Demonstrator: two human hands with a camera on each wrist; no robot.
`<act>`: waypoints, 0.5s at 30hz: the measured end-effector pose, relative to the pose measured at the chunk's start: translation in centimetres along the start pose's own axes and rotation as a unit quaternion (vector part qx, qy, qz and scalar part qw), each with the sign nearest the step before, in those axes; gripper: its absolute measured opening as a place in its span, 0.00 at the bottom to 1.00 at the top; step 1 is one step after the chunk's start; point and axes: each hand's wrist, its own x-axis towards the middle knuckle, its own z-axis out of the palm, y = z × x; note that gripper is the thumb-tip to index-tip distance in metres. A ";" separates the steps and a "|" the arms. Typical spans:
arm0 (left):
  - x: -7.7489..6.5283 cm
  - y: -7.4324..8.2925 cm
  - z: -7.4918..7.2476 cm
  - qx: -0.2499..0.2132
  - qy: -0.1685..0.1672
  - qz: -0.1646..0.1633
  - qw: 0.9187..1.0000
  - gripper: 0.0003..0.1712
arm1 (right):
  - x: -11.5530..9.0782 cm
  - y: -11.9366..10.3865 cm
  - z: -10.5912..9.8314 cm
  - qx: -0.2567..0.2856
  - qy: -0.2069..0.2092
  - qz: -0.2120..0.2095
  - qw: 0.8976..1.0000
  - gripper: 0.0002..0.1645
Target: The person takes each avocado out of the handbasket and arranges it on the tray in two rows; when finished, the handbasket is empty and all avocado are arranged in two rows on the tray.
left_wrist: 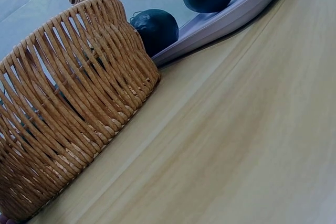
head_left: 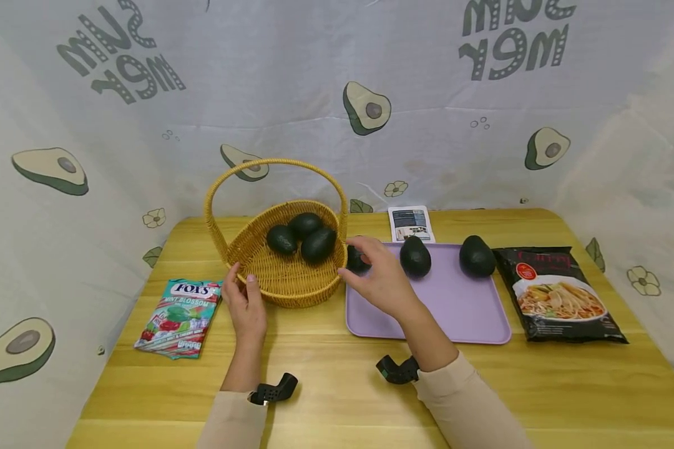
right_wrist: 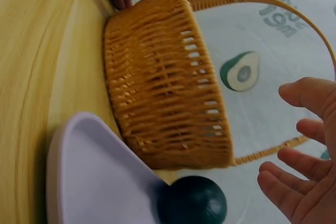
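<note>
A yellow wicker basket [head_left: 292, 284] with a tall hoop handle holds three dark avocados [head_left: 318, 246]. My left hand [head_left: 247, 310] grips its near left rim, thumb on the inner side; only a bit of that hand shows in the left wrist view. Beside the basket's right rim hovers my right hand [head_left: 386, 282], fingers spread and nothing between them, as the right wrist view confirms. Three more avocados lie along the back of a lilac tray [head_left: 444, 315]: one partly hidden behind the right hand, one in the middle [head_left: 415, 257], one at the right corner [head_left: 477, 256].
Left of the basket lies a Fox's candy bag [head_left: 181, 318]. A black noodle packet [head_left: 558, 293] lies right of the tray, touching or close to its edge. Behind the tray is a white printed packet [head_left: 411, 223]. A printed cloth [head_left: 337, 112] hangs behind the wooden table [head_left: 337, 386].
</note>
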 end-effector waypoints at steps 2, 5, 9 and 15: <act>0.0 -0.1 0.0 -0.002 -0.001 0.000 1.000 0.26 | 0.5 -0.3 0.7 -0.001 -0.010 0.001 1.000 0.36; 0.0 -0.1 0.0 -0.005 -0.005 -0.001 1.000 0.26 | 1.1 -0.8 1.7 -0.008 -0.020 0.003 1.000 0.35; 0.1 0.0 0.0 -0.010 -0.009 0.000 1.000 0.26 | 2.3 -1.7 2.8 -0.007 -0.032 -0.013 0.999 0.34; 0.3 0.0 -0.1 -0.005 -0.006 0.001 1.000 0.26 | 4.8 -3.2 4.9 0.002 -0.065 -0.019 0.998 0.35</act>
